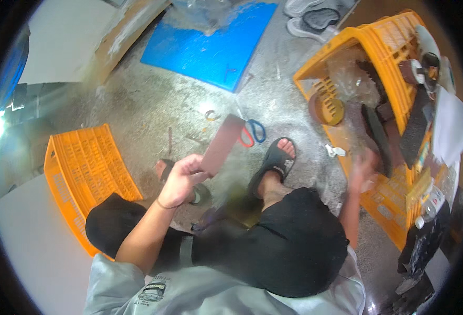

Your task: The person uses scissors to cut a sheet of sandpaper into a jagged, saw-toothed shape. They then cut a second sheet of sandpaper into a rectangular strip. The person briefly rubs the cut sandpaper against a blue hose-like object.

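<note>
Between the fingers and thumb of my left hand (187, 172) is a flat reddish-brown strip that looks like sandpaper (222, 147), held tilted over the floor. Just past the strip lie scissors (258, 131) with one red and one blue handle loop; their blades are hard to make out. My right hand (365, 164) is off to the right, at the orange crate (386, 42) lying on its side. Motion smears its fingers, so what it touches or holds cannot be told. Dark brown sheets or strips (391, 128) are close by it in the crate.
A blue board (202, 50) lies on the concrete floor ahead. Another orange crate (92, 163) stands at my left. A brownish-yellow tape roll (328, 109), crumpled white paper (334, 150) and a plastic bottle (430, 207) are around the right crate. Shoes (315, 23) sit at the far right.
</note>
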A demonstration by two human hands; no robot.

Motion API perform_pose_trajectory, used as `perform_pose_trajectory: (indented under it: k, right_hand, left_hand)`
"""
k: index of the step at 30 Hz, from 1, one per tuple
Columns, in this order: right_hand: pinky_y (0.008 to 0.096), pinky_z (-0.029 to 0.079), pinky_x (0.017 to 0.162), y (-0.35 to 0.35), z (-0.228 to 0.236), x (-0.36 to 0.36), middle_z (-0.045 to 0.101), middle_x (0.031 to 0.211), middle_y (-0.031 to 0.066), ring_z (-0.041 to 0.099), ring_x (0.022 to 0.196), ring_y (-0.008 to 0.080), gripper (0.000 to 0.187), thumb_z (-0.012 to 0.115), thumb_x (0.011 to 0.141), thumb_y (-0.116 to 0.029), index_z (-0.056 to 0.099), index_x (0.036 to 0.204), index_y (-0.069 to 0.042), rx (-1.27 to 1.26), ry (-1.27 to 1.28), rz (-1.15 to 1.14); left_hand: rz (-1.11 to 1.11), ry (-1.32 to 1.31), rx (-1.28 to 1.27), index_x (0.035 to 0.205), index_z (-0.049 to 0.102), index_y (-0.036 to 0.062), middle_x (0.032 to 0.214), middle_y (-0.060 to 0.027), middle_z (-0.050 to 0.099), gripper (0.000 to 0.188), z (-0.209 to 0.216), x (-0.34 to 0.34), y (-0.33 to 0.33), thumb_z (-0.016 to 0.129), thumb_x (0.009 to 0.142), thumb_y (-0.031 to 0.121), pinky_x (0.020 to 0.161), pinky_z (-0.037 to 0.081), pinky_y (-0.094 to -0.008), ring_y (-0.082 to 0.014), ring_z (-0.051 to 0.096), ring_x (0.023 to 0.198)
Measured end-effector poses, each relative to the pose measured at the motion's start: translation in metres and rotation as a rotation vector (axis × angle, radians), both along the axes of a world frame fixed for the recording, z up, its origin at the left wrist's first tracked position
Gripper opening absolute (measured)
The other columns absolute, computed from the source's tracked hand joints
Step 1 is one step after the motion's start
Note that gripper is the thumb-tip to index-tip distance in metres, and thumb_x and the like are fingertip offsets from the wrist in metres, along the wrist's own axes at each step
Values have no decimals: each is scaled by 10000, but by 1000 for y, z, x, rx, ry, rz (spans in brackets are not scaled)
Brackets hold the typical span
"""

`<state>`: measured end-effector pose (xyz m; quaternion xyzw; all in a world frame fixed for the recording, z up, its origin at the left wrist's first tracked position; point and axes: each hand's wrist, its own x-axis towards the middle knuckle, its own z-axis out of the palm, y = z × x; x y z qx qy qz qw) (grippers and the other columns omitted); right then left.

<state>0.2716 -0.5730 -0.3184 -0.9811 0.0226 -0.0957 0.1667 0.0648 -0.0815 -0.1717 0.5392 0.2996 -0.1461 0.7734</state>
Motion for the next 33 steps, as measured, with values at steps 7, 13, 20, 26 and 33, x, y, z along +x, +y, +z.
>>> perform_pose_trajectory:
  k: [7, 13, 20, 26, 33]
  right_hand:
    - [374, 527, 708, 264, -33, -56, 702, 921, 118, 669, 790, 264, 194, 632, 961, -232, 626, 980, -39, 729, 633, 643]
    - [335, 529, 660, 292, -5, -42, 629, 865, 26, 636, 802, 172, 257, 544, 1031, -293, 614, 988, -48, 1589, 1211, 480]
    - [282, 523, 773, 272, 9, -38, 698, 996, 30, 646, 870, 122, 251, 627, 965, -171, 660, 1167, -25, 1571, 1240, 324]
    - [271, 535, 679, 251, 36, -33, 714, 988, 38, 657, 801, 122, 278, 679, 945, -192, 666, 1171, -31, 1271, 1200, 288]
    - [298, 548, 648, 184, 17, 0, 721, 888, 102, 659, 709, 150, 155, 587, 983, -174, 658, 947, -41, 1358, 896, -184]
  left_hand:
    - [11, 41, 5, 1067, 615, -8, 986, -37, 682, 239, -31, 1, 5, 593, 862, -129, 846, 485, -263, -107, 620, 913]
    - [-98, 57, 234, 1012, 653, 1, 939, -18, 698, 143, -65, 24, -12, 650, 879, -49, 827, 494, -267, -100, 630, 882]
    - [-366, -24, 458, 1023, 657, 12, 913, -46, 708, 194, -82, 43, -39, 654, 846, -67, 811, 506, -293, -132, 656, 881]
    - [-303, 43, 252, 994, 656, 4, 847, -51, 720, 75, -96, 46, -60, 641, 921, 1, 769, 513, -272, -112, 666, 825]
    - [-304, -18, 307, 1011, 680, 2, 884, -67, 730, 117, -103, 53, -63, 647, 899, -12, 758, 519, -277, -103, 660, 829]
